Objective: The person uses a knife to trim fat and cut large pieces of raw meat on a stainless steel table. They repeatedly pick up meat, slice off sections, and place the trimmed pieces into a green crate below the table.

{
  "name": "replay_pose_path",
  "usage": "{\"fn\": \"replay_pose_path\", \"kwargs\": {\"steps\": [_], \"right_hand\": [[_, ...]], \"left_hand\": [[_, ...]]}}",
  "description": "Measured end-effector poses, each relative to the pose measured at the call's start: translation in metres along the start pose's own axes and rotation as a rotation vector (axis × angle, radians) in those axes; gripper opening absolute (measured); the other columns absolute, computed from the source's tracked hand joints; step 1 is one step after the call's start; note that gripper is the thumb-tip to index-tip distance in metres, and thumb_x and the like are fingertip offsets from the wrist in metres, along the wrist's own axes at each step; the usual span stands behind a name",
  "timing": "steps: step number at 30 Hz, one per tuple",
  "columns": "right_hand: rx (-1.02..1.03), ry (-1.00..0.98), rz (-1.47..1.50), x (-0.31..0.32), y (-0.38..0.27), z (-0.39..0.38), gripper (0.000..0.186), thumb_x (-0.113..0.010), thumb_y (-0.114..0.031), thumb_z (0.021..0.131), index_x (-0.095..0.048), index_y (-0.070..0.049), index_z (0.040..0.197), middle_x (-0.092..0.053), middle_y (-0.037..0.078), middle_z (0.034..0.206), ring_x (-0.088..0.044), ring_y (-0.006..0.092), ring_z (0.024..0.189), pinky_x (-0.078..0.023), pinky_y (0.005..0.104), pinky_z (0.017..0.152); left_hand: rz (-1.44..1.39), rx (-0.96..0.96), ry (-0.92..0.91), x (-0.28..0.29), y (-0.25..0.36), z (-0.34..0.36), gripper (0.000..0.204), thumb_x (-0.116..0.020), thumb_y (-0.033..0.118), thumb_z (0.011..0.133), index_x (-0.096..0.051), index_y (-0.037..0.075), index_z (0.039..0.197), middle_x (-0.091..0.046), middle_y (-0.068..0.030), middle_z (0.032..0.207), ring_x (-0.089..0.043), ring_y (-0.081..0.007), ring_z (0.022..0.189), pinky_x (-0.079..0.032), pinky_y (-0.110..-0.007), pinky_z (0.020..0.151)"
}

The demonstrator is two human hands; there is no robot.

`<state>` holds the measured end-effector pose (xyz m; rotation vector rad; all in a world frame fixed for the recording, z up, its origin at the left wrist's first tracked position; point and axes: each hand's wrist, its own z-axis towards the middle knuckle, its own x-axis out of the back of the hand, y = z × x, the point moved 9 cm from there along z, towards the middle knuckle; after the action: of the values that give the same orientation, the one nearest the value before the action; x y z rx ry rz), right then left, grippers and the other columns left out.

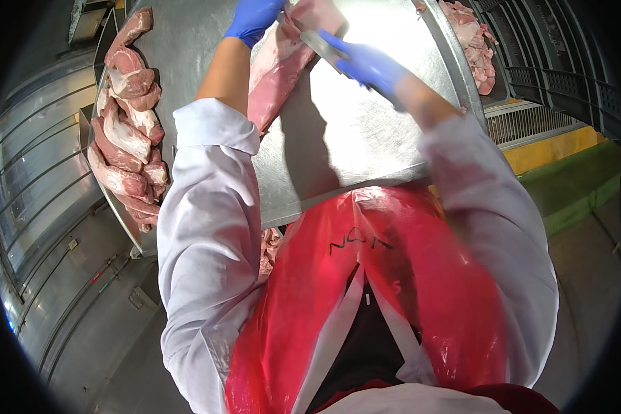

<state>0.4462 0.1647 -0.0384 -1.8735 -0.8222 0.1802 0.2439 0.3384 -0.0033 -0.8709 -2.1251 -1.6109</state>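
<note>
A long piece of raw pink meat point(283, 72) lies slantwise on the metal work table point(386, 145). At the top edge of the head view, my left hand point(252, 21), in a blue glove, holds the far end of this meat; its fingers are partly cut off by the frame. My right hand point(372, 65), also blue-gloved and slightly blurred, is closed around a knife point(321, 47). The knife's visible grey part reaches the right side of the meat, and its tip is hard to make out.
Left of the table, a tray point(121, 217) holds several long cuts of meat point(127, 131). Paler pieces of meat point(470, 48) lie beyond the table's raised right rim. Dark plastic crates point(559, 55) stand at the far right. Some meat scraps point(269, 250) show below the table's front edge.
</note>
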Motion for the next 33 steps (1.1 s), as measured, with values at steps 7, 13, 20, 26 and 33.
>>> {"fn": "replay_pose_path", "kwargs": {"steps": [7, 13, 20, 26, 33], "right_hand": [[-0.041, -0.061, 0.067, -0.011, -0.014, -0.036, 0.059, -0.053, -0.019, 0.104, -0.034, -0.032, 0.159, -0.057, 0.002, 0.076, -0.049, 0.0078, 0.059, -0.046, 0.0269, 0.053], [0.026, 0.024, 0.068, -0.025, -0.028, 0.034, 0.059, -0.052, -0.024, 0.103, -0.034, -0.033, 0.158, -0.055, 0.003, 0.077, -0.049, 0.01, 0.063, -0.048, 0.0276, 0.057], [-0.005, -0.09, 0.015, -0.046, -0.017, 0.003, 0.064, -0.051, -0.032, 0.101, -0.026, -0.033, 0.161, -0.065, 0.01, 0.088, -0.06, 0.0162, 0.067, -0.057, 0.0319, 0.061], [0.018, -0.087, -0.001, -0.061, -0.041, -0.001, 0.064, -0.051, -0.021, 0.101, -0.03, -0.031, 0.16, -0.059, 0.005, 0.078, -0.051, 0.0123, 0.057, -0.05, 0.0291, 0.053], [0.003, -0.114, -0.141, -0.084, -0.057, 0.048, 0.065, -0.048, -0.025, 0.102, -0.023, -0.033, 0.162, -0.064, 0.011, 0.093, -0.058, 0.0172, 0.063, -0.055, 0.03, 0.06]], "left_hand": [[-0.113, 0.001, 0.189, 0.054, -0.014, -0.012, 0.035, -0.067, 0.031, 0.092, -0.067, 0.001, 0.074, -0.056, -0.0054, 0.062, -0.047, -0.0146, 0.059, -0.038, -0.037, 0.054], [-0.082, -0.205, 0.172, 0.044, 0.026, -0.019, 0.038, -0.065, 0.035, 0.094, -0.064, 0.004, 0.071, -0.054, -0.0039, 0.062, -0.046, -0.0151, 0.057, -0.036, -0.035, 0.052], [-0.134, -0.09, 0.122, 0.087, 0.005, -0.027, 0.038, -0.061, 0.035, 0.097, -0.064, 0.006, 0.072, -0.051, -0.0028, 0.06, -0.041, -0.0144, 0.054, -0.033, -0.035, 0.051], [-0.184, -0.005, 0.265, 0.138, -0.025, -0.029, 0.039, -0.061, 0.036, 0.096, -0.064, 0.008, 0.07, -0.051, -0.0017, 0.06, -0.042, -0.0136, 0.054, -0.033, -0.033, 0.051], [-0.105, -0.14, 0.235, 0.157, 0.004, -0.048, 0.028, -0.062, 0.029, 0.095, -0.065, 0.009, 0.075, -0.052, -0.0004, 0.062, -0.046, -0.0119, 0.057, -0.033, -0.032, 0.049]]}}
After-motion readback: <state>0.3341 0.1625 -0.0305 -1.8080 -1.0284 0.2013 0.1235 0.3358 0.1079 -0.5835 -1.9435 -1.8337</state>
